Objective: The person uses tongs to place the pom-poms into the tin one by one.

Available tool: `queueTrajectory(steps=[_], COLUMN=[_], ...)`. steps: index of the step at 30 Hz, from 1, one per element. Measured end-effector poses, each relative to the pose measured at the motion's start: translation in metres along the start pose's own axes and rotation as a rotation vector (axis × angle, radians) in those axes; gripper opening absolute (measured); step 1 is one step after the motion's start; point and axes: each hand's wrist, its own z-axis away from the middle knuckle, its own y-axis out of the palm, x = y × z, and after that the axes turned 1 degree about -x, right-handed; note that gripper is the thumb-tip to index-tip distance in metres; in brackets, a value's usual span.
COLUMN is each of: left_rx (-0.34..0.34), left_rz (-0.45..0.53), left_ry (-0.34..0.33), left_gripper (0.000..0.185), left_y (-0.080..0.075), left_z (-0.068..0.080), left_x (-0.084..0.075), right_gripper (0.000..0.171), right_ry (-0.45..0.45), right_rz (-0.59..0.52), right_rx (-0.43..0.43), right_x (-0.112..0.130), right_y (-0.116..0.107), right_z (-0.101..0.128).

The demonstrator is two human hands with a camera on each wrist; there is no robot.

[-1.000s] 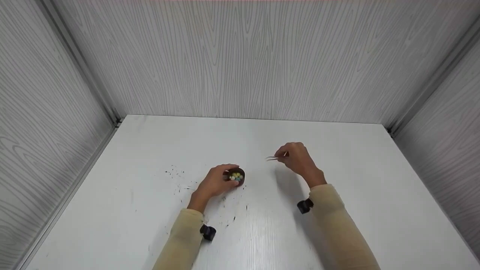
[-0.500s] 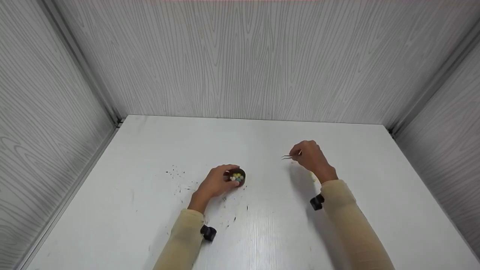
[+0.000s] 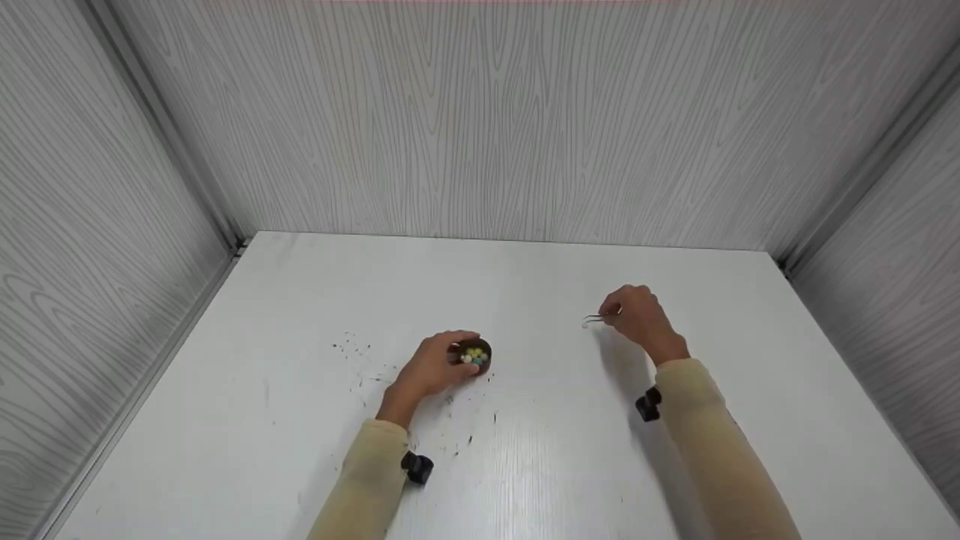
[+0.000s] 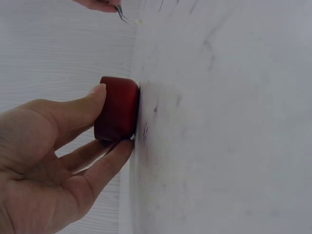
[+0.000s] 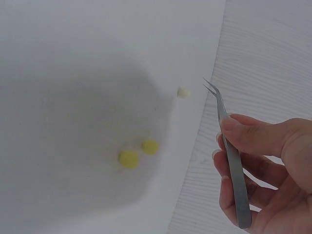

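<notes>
My left hand (image 3: 433, 364) grips a small dark red cup (image 4: 117, 108) on the white tabletop, thumb on one side and fingers on the other. Several small balls (image 3: 474, 354), yellow, white and blue-green, lie inside it; the left wrist view shows only the cup's outer side. To the right, my right hand (image 3: 637, 319) pinches a pair of bent-tip metal tweezers (image 5: 233, 161) above the table. Their points are slightly apart with nothing between them. Close by the tips is a small whitish ball (image 5: 183, 92). Two yellow balls (image 5: 129, 159) also lie on the table, hidden by my right arm in the head view.
Dark specks (image 3: 351, 345) are scattered over the white table (image 3: 315, 285) to the left of and below the cup. Grey wood-grain panels (image 3: 480, 120) rise behind the table and along both sides. A black device (image 3: 417, 466) sits at each wrist.
My right hand has moved to the right with the tweezers, then slightly down, and their tips are now near the whitish ball. My left hand and the cup have stayed in place.
</notes>
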Motion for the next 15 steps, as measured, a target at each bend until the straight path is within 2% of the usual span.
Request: queueTrajectory(steps=[15], left_rx=[0.000], left_rz=[0.005], left_ry=[0.017], left_gripper=[0.050], left_y=[0.0000], left_z=[0.0011], left_x=[-0.0002], right_gripper=[0.013], right_ry=[0.030], right_rz=[0.017], right_rx=[-0.005], right_x=[-0.0108], right_y=[0.0068], right_z=[0.0018])
